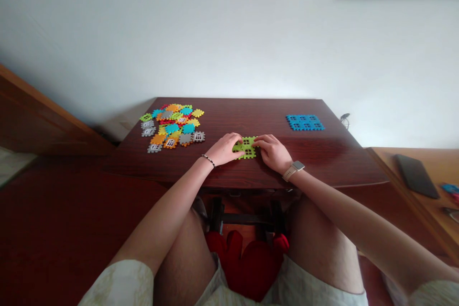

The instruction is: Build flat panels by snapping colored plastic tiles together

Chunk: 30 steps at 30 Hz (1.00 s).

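Flat on the brown table lies a joined panel of lime-green interlocking tiles (248, 147) with window cut-outs. My left hand (225, 149), with a thin bracelet at the wrist, grips the panel's left side, its thumb on the near tile and its fingers over the far one. From the other side my right hand (275, 154), wearing a watch, has its bent fingertips on the panel's upper right edge; its thumb is mostly hidden. Both hands partly cover the panel, so its full width does not show.
At the table's left is a pile of loose coloured tiles (172, 128), some with white windows. A joined blue tile panel (304, 123) lies on the right. The table (236, 114) stands against a white wall. On a wooden surface at far right rests a dark flat object (416, 175).
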Available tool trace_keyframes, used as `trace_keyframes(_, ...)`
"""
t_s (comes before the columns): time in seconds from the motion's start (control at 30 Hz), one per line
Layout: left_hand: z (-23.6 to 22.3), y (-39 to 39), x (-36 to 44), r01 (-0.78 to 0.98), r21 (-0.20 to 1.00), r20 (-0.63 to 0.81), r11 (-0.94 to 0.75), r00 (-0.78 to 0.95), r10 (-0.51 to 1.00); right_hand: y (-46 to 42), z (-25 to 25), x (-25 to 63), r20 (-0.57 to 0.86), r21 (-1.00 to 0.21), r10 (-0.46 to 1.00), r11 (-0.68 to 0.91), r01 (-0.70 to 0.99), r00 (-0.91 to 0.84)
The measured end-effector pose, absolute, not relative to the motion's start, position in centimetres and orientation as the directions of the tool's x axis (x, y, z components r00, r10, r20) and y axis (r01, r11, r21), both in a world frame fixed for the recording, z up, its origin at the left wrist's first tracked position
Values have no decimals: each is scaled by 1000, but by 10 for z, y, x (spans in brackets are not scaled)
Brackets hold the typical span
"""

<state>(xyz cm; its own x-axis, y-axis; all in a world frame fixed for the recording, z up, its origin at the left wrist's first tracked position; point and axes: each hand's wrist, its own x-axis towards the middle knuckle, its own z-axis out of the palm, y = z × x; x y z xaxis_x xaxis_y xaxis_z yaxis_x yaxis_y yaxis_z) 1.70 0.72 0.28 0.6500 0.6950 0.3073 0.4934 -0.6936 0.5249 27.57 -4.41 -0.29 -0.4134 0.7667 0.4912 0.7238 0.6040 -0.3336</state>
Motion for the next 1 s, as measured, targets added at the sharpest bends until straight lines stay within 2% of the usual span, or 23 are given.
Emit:
trace_keyframes(0.63,-4,5,18,489,524,325,-697,642,694,-48,-4,274,437,-266,772,602,753,-462)
trace_keyframes(1.0,-7,6,16,470,576,300,-669,640,707,-49,-6,275,433,-260,775,596,760,-459)
